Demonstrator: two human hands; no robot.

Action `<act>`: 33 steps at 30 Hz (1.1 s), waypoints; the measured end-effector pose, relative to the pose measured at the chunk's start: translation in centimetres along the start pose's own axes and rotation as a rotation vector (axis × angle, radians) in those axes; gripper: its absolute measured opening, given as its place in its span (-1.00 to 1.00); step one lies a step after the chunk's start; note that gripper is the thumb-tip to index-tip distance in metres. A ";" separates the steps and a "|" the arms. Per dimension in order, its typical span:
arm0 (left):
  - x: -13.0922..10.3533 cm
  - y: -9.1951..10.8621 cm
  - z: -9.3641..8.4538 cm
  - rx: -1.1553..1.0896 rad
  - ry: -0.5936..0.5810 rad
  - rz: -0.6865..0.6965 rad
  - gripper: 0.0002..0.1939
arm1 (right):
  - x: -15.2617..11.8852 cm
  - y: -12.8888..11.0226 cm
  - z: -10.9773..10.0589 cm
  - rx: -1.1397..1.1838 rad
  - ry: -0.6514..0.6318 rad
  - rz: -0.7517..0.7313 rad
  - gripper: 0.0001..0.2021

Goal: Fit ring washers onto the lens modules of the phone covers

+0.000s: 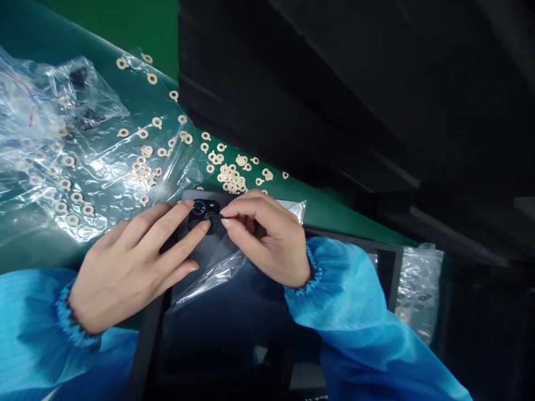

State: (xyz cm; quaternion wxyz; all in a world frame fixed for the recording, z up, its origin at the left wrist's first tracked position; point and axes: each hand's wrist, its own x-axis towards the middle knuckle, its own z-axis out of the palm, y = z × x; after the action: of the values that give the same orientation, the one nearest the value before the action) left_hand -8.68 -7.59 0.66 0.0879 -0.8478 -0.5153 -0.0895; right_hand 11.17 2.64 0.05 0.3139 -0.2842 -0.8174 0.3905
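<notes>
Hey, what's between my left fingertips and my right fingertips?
In the head view, part of the black camera block on the dark device shows between the fingertips of your left hand and right hand.

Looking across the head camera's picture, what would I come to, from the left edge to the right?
Crumpled clear plastic → the person's left hand → dark lens block → the person's right hand → clear bag of small pieces.

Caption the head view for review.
Left hand and right hand work at the camera block of a dark device, pale rings nearby.
</notes>
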 end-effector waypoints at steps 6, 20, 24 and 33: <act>0.5 0.1 0.0 0.032 -0.001 -0.010 -0.53 | 0.0 -0.1 0.0 -0.069 -0.025 -0.007 -0.89; 0.4 0.4 0.2 -0.019 -0.008 -0.054 -0.57 | 0.0 -0.3 0.5 -0.136 -0.022 -0.003 -0.90; 0.5 0.5 0.2 -0.015 -0.014 -0.058 -0.56 | 0.3 -0.4 0.6 -0.186 -0.052 -0.006 -0.91; 0.5 0.5 0.0 -0.003 -0.009 -0.065 -0.60 | 0.5 -0.1 0.5 -0.080 -0.024 0.034 -0.89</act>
State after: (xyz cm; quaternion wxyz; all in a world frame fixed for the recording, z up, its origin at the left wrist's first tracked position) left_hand -8.02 -7.36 0.72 0.0815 -0.8311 -0.5428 -0.0890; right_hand 10.44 2.68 0.05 0.2857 -0.3059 -0.8311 0.3662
